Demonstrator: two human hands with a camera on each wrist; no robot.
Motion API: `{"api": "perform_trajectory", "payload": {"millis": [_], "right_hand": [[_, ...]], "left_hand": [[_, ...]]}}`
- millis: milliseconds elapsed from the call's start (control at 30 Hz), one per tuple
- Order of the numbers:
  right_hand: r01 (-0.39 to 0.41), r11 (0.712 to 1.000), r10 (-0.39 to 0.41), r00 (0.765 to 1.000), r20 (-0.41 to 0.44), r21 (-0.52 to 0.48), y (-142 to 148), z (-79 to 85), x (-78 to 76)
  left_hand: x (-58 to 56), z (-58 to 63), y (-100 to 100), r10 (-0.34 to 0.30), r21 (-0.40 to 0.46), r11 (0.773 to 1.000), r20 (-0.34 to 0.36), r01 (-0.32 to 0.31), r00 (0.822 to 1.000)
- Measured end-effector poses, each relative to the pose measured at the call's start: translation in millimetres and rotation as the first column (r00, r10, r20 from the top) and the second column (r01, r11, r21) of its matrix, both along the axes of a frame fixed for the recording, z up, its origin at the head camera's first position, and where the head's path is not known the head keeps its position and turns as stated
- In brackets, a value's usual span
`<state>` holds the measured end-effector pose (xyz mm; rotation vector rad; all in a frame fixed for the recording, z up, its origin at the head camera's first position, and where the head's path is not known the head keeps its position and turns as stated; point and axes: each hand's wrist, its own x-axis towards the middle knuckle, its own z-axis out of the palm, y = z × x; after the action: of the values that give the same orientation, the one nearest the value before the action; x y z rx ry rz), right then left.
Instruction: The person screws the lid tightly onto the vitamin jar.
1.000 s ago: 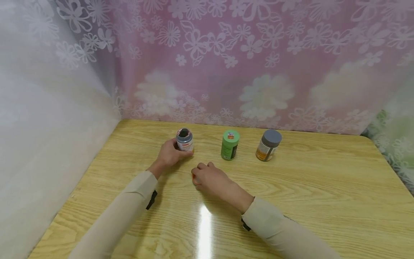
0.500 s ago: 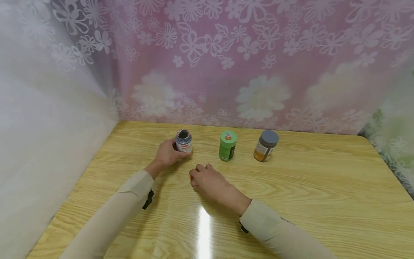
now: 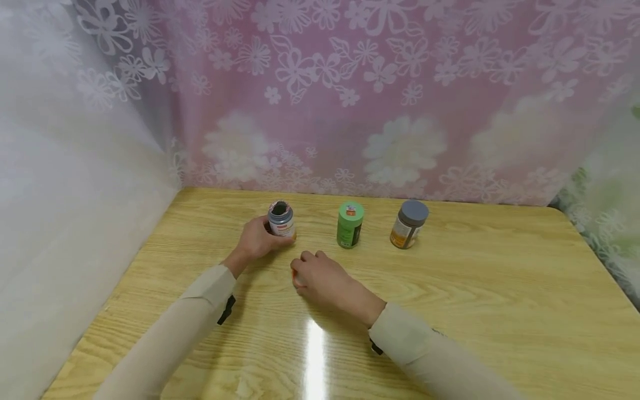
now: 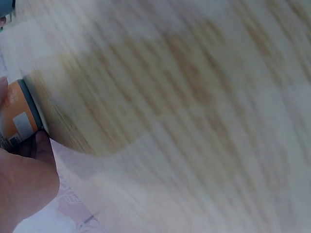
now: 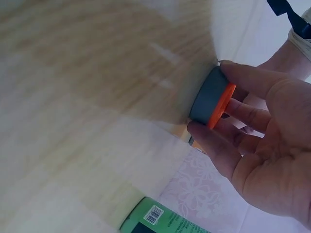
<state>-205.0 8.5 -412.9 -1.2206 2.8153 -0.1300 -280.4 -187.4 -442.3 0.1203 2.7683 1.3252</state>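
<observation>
In the head view my left hand (image 3: 257,239) grips a small white-labelled jar (image 3: 283,229) standing on the table, its mouth uncovered and dark inside. The left wrist view shows that jar's orange and white side (image 4: 19,114) against the thumb and fingers. Closer to me, my right hand (image 3: 325,279) pinches a round jar lid (image 5: 210,99) by its edge, low at the tabletop. The lid has a grey-blue rim, and its orange face is turned toward the palm. Whether it touches the wood, I cannot tell.
To the right of the held jar stands a green lidded jar (image 3: 349,228). Farther right is a grey-lidded jar (image 3: 408,226) with an orange and white label. The wooden table (image 3: 475,278) ends at a pink flowered curtain (image 3: 320,111) behind.
The head view has shifted slightly, carrying everything a little to the left. Both hands keep their holds, and the jars stand in the same places.
</observation>
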Motion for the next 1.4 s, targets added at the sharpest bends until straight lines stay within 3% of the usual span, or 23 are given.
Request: {"api": "perform_trajectory", "payload": {"millis": [167,333,467,733,1067,1200,1400], "right_hand": [[0.027,0.999,-0.023,0.991,0.131,-0.028,0,7.4,-9.4],[0.071,0.994,-0.045,0.958,0.282,-0.082,10,20.5,-23.6],[0.086,0.984,-0.027,0.939,0.343,-0.158,18,35.7,-33.2],[0.047,0.965,0.043,0.941,0.335,-0.256,23,62.7,-46.3],[0.171,0.932,-0.068,0.948,0.311,-0.318,17,89.0,-56.8],[0.224,0.904,-0.112,0.946,0.303,-0.364,12,93.0,-61.5],[0.248,0.836,-0.114,0.951,0.287,-0.489,3,88.9,-69.1]], "left_hand": [[-0.2,0.7,-1,-0.003,-0.046,0.999,-0.013,0.002,1.0],[0.8,3.7,-1,-0.006,-0.087,0.996,-0.017,0.005,1.0],[0.6,4.5,-1,-0.019,-0.086,0.996,-0.021,0.017,1.0],[-0.1,3.6,-1,-0.028,-0.08,0.996,-0.028,0.025,0.999],[-1.0,1.6,-1,-0.031,-0.082,0.996,-0.039,0.028,0.999],[-0.7,2.2,0,-0.03,-0.063,0.998,-0.035,0.028,0.999],[-1.2,2.8,0,-0.024,-0.042,0.999,-0.035,0.022,0.999]]}}
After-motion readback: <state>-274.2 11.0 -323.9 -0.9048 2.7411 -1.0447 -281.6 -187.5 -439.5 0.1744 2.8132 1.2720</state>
